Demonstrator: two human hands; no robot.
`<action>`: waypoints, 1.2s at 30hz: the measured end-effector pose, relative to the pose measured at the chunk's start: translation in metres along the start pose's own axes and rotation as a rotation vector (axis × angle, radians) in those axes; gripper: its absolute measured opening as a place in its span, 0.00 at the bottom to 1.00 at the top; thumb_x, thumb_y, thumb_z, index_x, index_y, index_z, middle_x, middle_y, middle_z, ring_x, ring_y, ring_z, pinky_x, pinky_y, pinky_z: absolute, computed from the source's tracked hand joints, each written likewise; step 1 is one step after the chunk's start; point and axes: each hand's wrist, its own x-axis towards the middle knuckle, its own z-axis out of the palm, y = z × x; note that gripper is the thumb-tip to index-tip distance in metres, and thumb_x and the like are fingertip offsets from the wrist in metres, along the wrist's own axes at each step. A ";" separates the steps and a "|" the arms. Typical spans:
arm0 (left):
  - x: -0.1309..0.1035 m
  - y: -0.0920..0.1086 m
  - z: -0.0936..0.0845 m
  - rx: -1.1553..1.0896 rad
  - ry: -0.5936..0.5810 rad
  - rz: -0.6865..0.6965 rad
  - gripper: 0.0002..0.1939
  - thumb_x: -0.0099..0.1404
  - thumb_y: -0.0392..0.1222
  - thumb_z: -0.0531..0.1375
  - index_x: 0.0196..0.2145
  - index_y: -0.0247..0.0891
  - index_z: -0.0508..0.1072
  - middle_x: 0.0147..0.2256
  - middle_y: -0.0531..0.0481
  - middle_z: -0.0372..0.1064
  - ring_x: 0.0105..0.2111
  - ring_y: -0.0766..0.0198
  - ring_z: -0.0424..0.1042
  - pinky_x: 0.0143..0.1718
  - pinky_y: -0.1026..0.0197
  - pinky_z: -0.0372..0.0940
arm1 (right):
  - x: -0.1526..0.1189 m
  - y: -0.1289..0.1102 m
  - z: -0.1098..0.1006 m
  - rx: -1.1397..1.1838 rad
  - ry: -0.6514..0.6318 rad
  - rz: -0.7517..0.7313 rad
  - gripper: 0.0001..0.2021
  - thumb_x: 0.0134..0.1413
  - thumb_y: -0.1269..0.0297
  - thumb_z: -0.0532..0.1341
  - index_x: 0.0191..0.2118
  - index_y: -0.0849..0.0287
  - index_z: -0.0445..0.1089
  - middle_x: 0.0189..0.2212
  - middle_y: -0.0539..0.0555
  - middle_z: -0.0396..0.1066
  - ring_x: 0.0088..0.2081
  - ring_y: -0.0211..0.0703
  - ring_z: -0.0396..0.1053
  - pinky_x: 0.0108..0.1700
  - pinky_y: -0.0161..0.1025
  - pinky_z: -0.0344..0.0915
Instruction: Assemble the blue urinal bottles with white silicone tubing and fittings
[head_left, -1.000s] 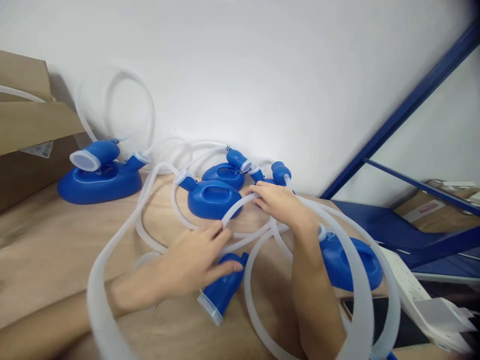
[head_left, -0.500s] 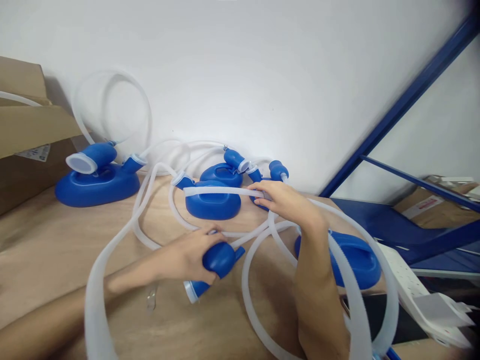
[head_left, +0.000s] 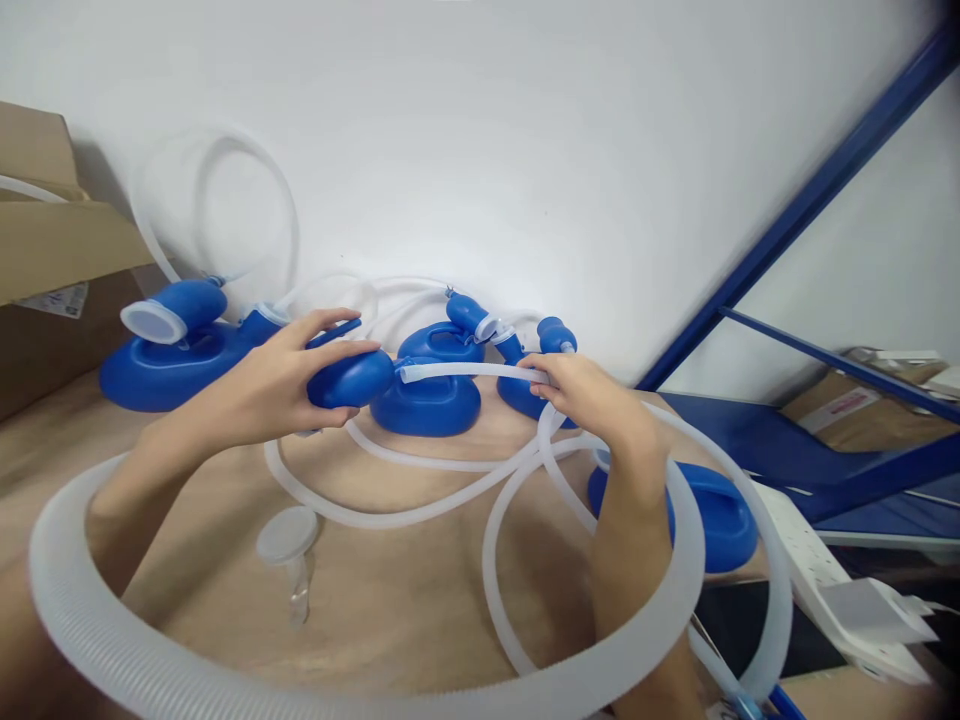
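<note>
Left hand curls round the blue funnel head, its nozzle just beside the end of the translucent hose that the right hand pinches

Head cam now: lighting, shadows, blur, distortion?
Head view: bright, washed-out wall, the hose loop against it low in contrast; soft shadow on the table beside the right forearm; near ribbed hose looms large, likely wide-lens stretch; left hand and right hand fairly sharp; lower right corner dim, soft.
</note>
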 end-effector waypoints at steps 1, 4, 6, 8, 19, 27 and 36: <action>-0.001 0.002 0.000 0.006 -0.004 0.001 0.37 0.62 0.60 0.63 0.68 0.51 0.70 0.73 0.43 0.52 0.69 0.37 0.60 0.68 0.41 0.62 | 0.000 -0.001 0.000 0.003 -0.003 -0.001 0.18 0.67 0.73 0.58 0.58 0.55 0.75 0.54 0.58 0.79 0.54 0.54 0.76 0.56 0.47 0.70; -0.004 0.000 -0.004 0.039 0.016 -0.023 0.37 0.63 0.61 0.63 0.68 0.54 0.69 0.73 0.45 0.52 0.69 0.36 0.60 0.67 0.40 0.63 | 0.001 0.001 0.001 0.023 -0.019 0.006 0.18 0.67 0.73 0.57 0.57 0.55 0.75 0.52 0.57 0.80 0.53 0.54 0.76 0.55 0.47 0.71; -0.007 -0.005 -0.009 0.055 0.038 -0.032 0.36 0.63 0.61 0.62 0.67 0.56 0.69 0.73 0.47 0.52 0.68 0.36 0.61 0.67 0.39 0.63 | 0.002 0.002 0.001 0.027 -0.029 0.022 0.18 0.67 0.73 0.57 0.57 0.55 0.75 0.51 0.57 0.80 0.52 0.54 0.76 0.54 0.47 0.71; -0.009 -0.010 -0.011 0.062 0.042 -0.022 0.36 0.62 0.61 0.62 0.67 0.57 0.70 0.73 0.48 0.53 0.67 0.36 0.62 0.67 0.38 0.63 | 0.002 0.002 0.000 0.027 -0.042 0.035 0.18 0.67 0.74 0.57 0.57 0.56 0.74 0.50 0.58 0.80 0.51 0.54 0.77 0.53 0.47 0.70; -0.005 -0.007 -0.003 0.134 -0.035 0.118 0.33 0.67 0.54 0.61 0.69 0.52 0.69 0.74 0.43 0.52 0.67 0.35 0.62 0.64 0.40 0.64 | -0.001 0.002 0.000 0.129 -0.074 -0.029 0.26 0.60 0.80 0.57 0.61 0.56 0.74 0.59 0.57 0.77 0.61 0.53 0.73 0.65 0.49 0.67; -0.001 -0.004 -0.002 0.273 0.097 0.289 0.24 0.76 0.45 0.57 0.67 0.50 0.69 0.74 0.41 0.56 0.68 0.37 0.63 0.62 0.39 0.64 | 0.004 0.010 0.008 0.114 0.085 -0.001 0.21 0.57 0.81 0.57 0.53 0.57 0.73 0.51 0.58 0.79 0.54 0.52 0.77 0.57 0.45 0.72; 0.001 -0.001 0.004 0.447 0.250 0.464 0.24 0.76 0.36 0.58 0.67 0.47 0.68 0.71 0.37 0.62 0.67 0.38 0.67 0.54 0.43 0.69 | 0.010 0.014 0.012 0.004 0.098 0.024 0.13 0.70 0.65 0.61 0.55 0.57 0.77 0.50 0.60 0.81 0.51 0.58 0.78 0.53 0.48 0.71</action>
